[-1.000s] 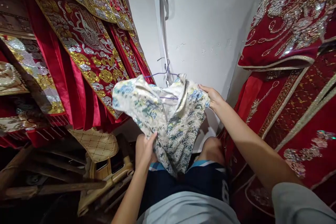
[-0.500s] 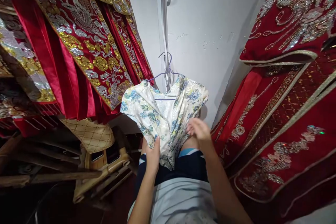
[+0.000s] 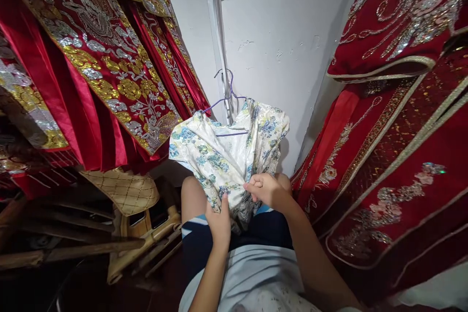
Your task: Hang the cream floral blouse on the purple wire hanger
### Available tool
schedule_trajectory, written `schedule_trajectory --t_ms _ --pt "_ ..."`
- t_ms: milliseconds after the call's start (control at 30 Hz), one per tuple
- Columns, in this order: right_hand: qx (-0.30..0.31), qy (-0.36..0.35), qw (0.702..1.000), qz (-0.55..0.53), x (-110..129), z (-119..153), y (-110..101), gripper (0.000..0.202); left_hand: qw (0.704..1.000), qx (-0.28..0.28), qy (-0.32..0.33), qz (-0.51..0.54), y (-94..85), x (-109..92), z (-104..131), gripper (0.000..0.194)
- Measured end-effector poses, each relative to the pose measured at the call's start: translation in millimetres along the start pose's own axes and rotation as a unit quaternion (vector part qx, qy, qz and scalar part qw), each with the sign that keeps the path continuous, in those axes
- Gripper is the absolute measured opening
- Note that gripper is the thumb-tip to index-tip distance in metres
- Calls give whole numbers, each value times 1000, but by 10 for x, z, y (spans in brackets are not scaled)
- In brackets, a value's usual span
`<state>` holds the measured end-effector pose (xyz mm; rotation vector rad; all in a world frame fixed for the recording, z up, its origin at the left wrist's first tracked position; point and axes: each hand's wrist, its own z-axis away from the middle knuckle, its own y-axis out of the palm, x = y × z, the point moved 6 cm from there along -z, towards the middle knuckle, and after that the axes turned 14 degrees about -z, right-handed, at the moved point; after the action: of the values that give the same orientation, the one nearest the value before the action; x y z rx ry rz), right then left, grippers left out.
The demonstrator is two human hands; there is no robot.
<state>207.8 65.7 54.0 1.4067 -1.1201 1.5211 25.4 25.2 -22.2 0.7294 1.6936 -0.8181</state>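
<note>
A white floral blouse [image 3: 210, 151] with blue and yellow flowers hangs in front of me on a thin purple hanger [image 3: 231, 88]. Its neckline lies open in a deep V, and the lower part bunches up over my lap. My left hand [image 3: 219, 219] grips the lower left side, thumb on top and the other fingers hidden beneath the cloth. At the V's lower end, my right hand [image 3: 266, 190] is closed, pinching the fabric between thumb and curled fingers.
Red garments with gold and silver sequins [image 3: 120, 78] hang at the left, above a bamboo chair [image 3: 146, 234]. More red beaded garments [image 3: 395, 165] fill the right side. A pale wall [image 3: 270, 19] with a metal upright [image 3: 215, 24] stands ahead.
My right hand has come in from the blouse's right side to its middle and closed on the fabric. My left hand keeps its hold. The view has shifted slightly.
</note>
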Motion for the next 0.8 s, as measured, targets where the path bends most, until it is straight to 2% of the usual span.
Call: schedule_trajectory --t_ms 100,133,167,233,300,333,467,533,633,733,800 --pt "-5 -1 1000 -17 -9 -5 36 33 984 -112 123 -56 -167 -154 65 64" --pt "-4 1 1000 -28 -23 -14 63 31 973 -127 174 -78 -178 -234 94 62" --pt "1 3 999 -42 -37 -22 97 29 964 -113 220 -98 -143 -310 114 57" --pt "12 -3 997 -75 -53 -26 162 27 954 -21 278 -110 21 -430 131 36" --pt "18 -10 994 -110 -58 -17 192 26 949 68 292 -101 190 -503 130 14" --pt "16 -11 992 -126 -57 -14 183 26 947 92 292 -97 250 -531 123 7" --pt "-13 -10 979 -204 37 -123 -20 30 923 159 323 -135 402 -638 114 16" --pt "-39 -39 965 -256 220 -286 -181 32 899 203 338 -189 458 -664 117 17" --pt "-91 -97 941 -312 661 -614 -389 29 853 262 345 -293 520 -664 109 17" --pt "-129 -114 928 -330 1119 -911 -452 25 799 289 356 -388 553 -662 89 19" --pt "-144 -137 919 -341 1358 -1015 -445 23 769 302 363 -430 562 -668 64 21"
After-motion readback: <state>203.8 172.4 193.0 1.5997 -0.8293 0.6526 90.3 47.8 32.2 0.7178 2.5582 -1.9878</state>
